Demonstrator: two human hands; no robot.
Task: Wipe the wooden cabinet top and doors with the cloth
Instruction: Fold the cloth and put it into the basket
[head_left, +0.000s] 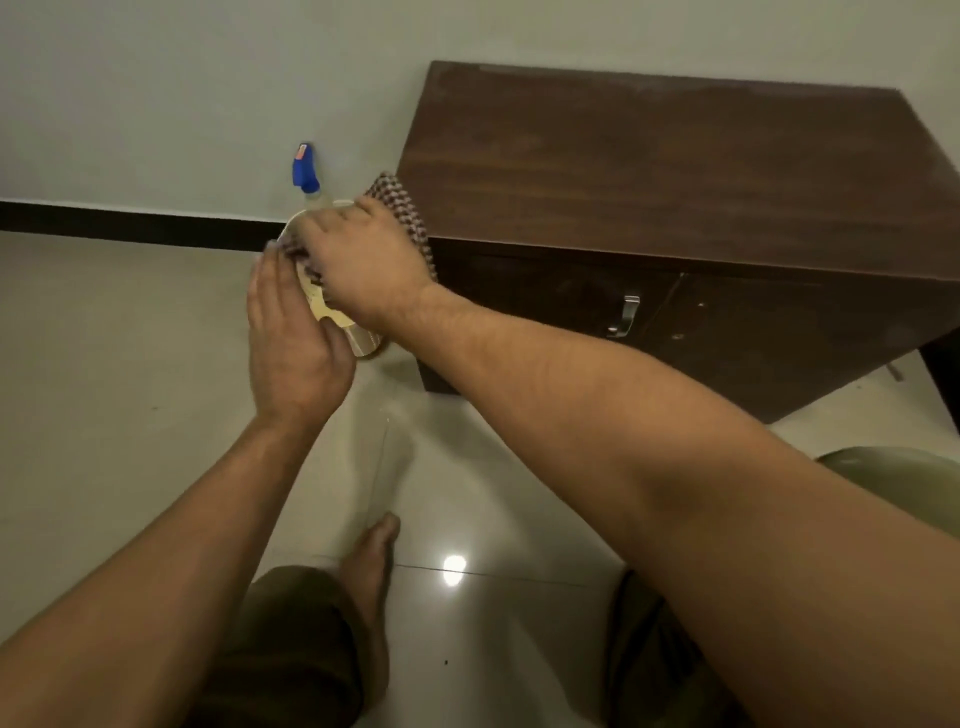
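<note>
The cloth sits bunched in my right hand, fingers curled on it, just left of the cabinet; my left hand steadies the spray bottle, thumb round it, likely to wet the cloth
</note>
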